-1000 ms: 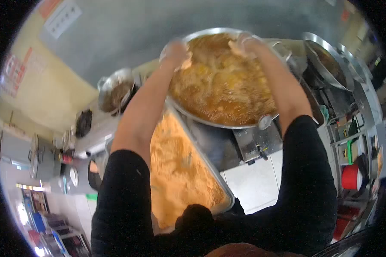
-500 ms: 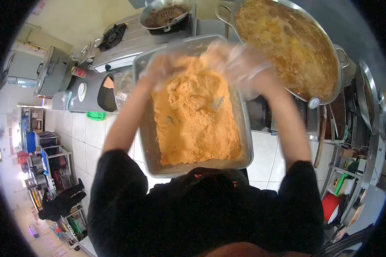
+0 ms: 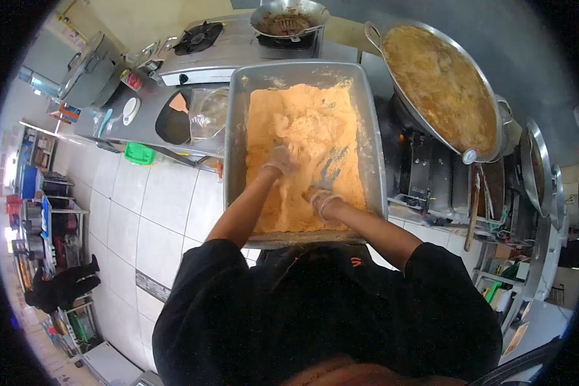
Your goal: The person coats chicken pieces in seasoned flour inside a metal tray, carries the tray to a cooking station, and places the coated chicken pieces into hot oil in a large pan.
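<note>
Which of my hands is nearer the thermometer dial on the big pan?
Right. Your right hand is in the orange powder, just right of the middle of the tub, toward the thermometer dial; your left hand is left of middle, farther away.

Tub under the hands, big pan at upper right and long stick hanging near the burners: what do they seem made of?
Tub: probably plastic, grey and fairly matte, with a thick rounded rim.
Big pan: metal, perhaps aluminium or steel; its rim is silvery and shiny.
Stick: likely wood, going by its dull brown surface.
</note>
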`<state>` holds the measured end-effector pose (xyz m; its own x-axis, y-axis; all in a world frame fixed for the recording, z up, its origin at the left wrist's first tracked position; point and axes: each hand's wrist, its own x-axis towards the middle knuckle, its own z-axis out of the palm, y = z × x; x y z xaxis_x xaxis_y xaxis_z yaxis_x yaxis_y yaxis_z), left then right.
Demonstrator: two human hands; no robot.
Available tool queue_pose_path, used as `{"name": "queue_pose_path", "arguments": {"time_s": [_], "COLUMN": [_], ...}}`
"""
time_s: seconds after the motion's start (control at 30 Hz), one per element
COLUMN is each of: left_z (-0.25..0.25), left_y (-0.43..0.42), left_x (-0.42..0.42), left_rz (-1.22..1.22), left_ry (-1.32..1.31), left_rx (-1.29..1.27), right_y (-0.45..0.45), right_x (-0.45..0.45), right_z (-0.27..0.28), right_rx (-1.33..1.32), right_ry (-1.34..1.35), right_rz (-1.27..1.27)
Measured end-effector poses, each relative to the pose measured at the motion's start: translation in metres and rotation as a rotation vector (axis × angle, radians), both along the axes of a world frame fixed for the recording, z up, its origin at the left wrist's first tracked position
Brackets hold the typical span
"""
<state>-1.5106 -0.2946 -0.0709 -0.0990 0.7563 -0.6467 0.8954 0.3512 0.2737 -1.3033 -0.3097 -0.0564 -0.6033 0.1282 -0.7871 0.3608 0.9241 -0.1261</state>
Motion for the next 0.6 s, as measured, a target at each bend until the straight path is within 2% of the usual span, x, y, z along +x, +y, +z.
{"name": "queue_pose_path", "arguments": {"time_s": [0.07,0.13,0.17,0.2,0.23,0.3,0.33,0.37,0.4,0.47,0.5,0.57,0.6], "left_z": [0.009,0.027,0.037,0.039,0.033,-0.009,-0.016,-0.020,-0.019,-0.004,0.007,0.023,0.028], "left_y": [-0.026,-0.053,-0.067,-0.086,-0.099,-0.116,-0.119,-0.115,-0.109,-0.098,-0.097,-0.100,-0.104], "left_x": [-0.009,-0.009,-0.004,0.003,0.015,0.039,0.047,0.047,0.045,0.026,0.015,0.007,0.009], "left_rz": [-0.226,-0.415,-0.514,-0.702,-0.707,0.088,0.179,-0.038,-0.290,-0.609,-0.568,-0.350,0.120], "left_ry": [-0.050,-0.074,-0.049,0.058,0.059,-0.032,-0.024,-0.003,-0.039,-0.238,-0.322,-0.314,-0.203], "left_rx": [-0.052,-0.085,-0.051,0.143,0.137,0.112,0.095,0.021,-0.057,-0.127,-0.100,-0.014,-0.102], "right_y": [0.013,0.025,0.021,0.014,0.008,-0.009,-0.010,-0.010,-0.004,0.008,0.012,0.017,0.014], "right_x": [0.020,0.042,0.040,0.037,0.036,0.049,0.050,0.052,0.047,0.042,0.041,0.045,0.047], "right_z": [-0.025,-0.003,0.033,0.088,0.116,0.066,0.043,0.020,0.012,0.004,0.014,0.034,0.043], "right_rx": [-0.131,-0.213,-0.213,-0.076,0.061,0.081,0.097,0.114,-0.040,-0.185,-0.182,-0.180,-0.185], "right_ry": [-0.170,0.126,0.131,0.097,0.063,0.153,0.198,0.244,0.181,0.132,0.130,0.117,0.111], "right_rz": [0.133,-0.078,-0.081,-0.229,-0.379,-0.388,-0.390,-0.390,-0.326,-0.267,-0.356,-0.530,-0.623]}}
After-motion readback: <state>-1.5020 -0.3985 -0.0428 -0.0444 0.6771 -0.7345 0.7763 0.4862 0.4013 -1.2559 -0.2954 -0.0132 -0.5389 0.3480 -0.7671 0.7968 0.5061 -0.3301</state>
